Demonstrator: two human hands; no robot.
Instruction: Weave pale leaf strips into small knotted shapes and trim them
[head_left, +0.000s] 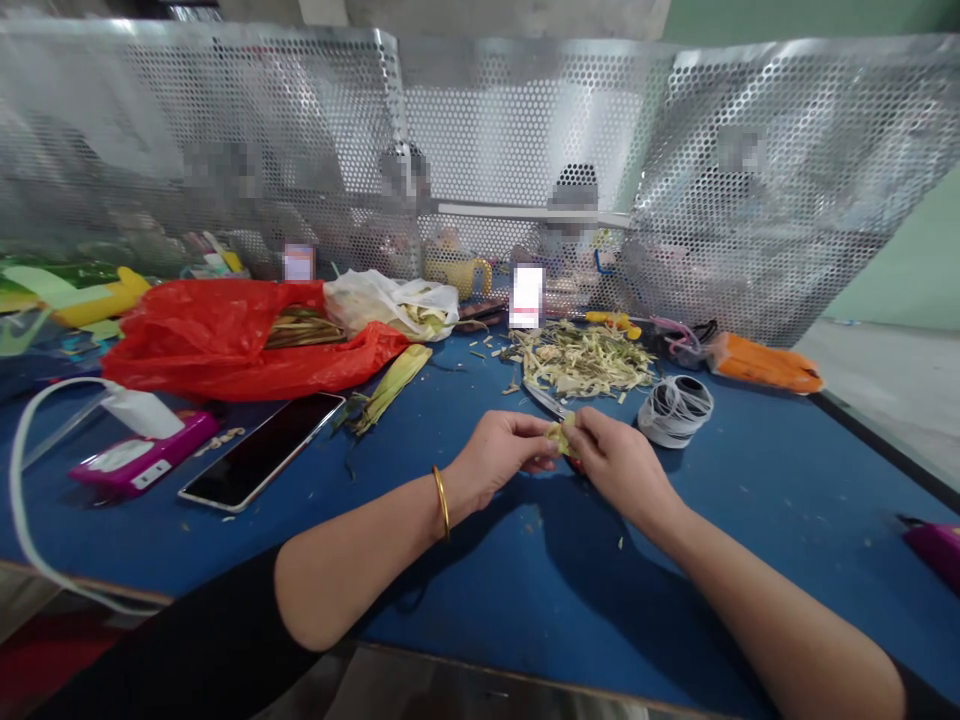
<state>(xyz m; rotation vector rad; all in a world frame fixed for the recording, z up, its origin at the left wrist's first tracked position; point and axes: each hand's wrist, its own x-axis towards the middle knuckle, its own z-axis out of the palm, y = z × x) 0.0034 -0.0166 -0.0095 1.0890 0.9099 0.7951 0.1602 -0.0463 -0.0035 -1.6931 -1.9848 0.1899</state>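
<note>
Above the blue table, my left hand [511, 452] and my right hand [619, 460] meet, both pinching a small pale yellow-green piece of husk [559, 436]. A gold bangle [440, 503] circles my left wrist. Just beyond my fingers, the metal blades of a pair of scissors [545, 400] lie on the table; my hands hide the rest. Behind them spreads a heap of dry husk scraps [581, 358]. To the right of my right hand stands a spool of grey thread [675, 410]. Farther left lies a longer folded strip of husk [394, 388].
Left of my arms are a phone [262, 455], a purple power strip [142, 455] with a white plug and cable, and a red plastic bag [202, 335] of dry leaves. A white bag [394, 300] and yellow mug [454, 272] stand behind. Perforated metal screens [517, 130] border the table; people sit beyond.
</note>
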